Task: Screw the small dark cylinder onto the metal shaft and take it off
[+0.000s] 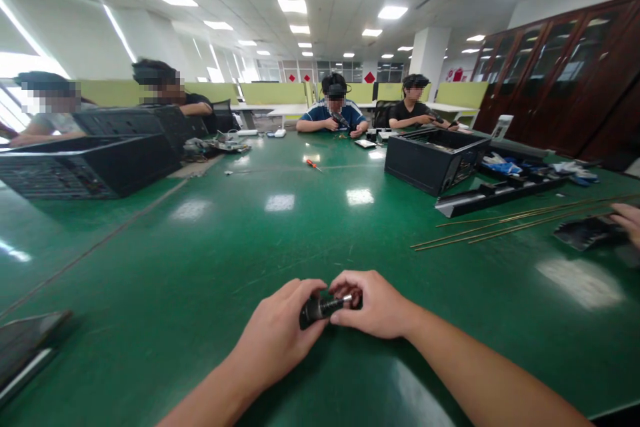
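Head camera view: a black cylindrical tool [319, 309] is held just above or on the green tabletop [240, 227]; which of the two cannot be told. Its thick, rounded body is dark and slightly glossy, with pale marks too small to be read, and a narrower, ribbed-looking section is tapered towards a silvery metal tip [347, 298]. The tool is tilted, its tip end slightly raised towards the right.

The thick end is grasped between the thumb and fingers of the left hand [277, 323]. The fingers of the right hand [377, 307] are curled around the tip end; whether the metal is pinched cannot be told.

Beyond the tool, an orange-handled screwdriver [313, 164] is laid down. Beyond it to the right, an open black computer case [413, 163] is seen, with thin brass-coloured rods [470, 235] nearer to it. Far to its left, another black computer case [145, 163] is placed.
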The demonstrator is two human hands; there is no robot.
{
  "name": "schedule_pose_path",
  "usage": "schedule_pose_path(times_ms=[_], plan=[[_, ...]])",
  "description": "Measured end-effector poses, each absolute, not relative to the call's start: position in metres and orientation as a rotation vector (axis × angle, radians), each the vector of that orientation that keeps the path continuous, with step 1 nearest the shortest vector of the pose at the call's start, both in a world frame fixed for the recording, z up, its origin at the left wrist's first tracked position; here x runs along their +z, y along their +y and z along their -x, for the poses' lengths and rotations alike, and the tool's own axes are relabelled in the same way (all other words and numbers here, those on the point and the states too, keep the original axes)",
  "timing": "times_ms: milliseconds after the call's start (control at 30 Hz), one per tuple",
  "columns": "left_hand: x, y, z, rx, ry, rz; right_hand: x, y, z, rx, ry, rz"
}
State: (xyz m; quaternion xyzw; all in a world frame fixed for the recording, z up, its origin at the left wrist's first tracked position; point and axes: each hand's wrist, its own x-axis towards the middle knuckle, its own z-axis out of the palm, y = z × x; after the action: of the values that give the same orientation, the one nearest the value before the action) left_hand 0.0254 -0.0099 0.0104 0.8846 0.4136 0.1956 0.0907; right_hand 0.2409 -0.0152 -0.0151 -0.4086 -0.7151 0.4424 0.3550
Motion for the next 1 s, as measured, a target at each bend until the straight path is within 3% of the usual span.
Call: schedule_pose_path(times_ms=[333, 1000], plan=[[0.0115, -0.0104, -0.0248, 0.637, 1.047, -2.487, -0.0110, -0.0170, -0.2406, 0.824, -2.079, 1.100], [0.0105, -0.0113, -0.0270, 0.724, 1.030, -2.431, -0.0096, -0.0235, -0.2410, 0.650, -2.209, 1.054]])
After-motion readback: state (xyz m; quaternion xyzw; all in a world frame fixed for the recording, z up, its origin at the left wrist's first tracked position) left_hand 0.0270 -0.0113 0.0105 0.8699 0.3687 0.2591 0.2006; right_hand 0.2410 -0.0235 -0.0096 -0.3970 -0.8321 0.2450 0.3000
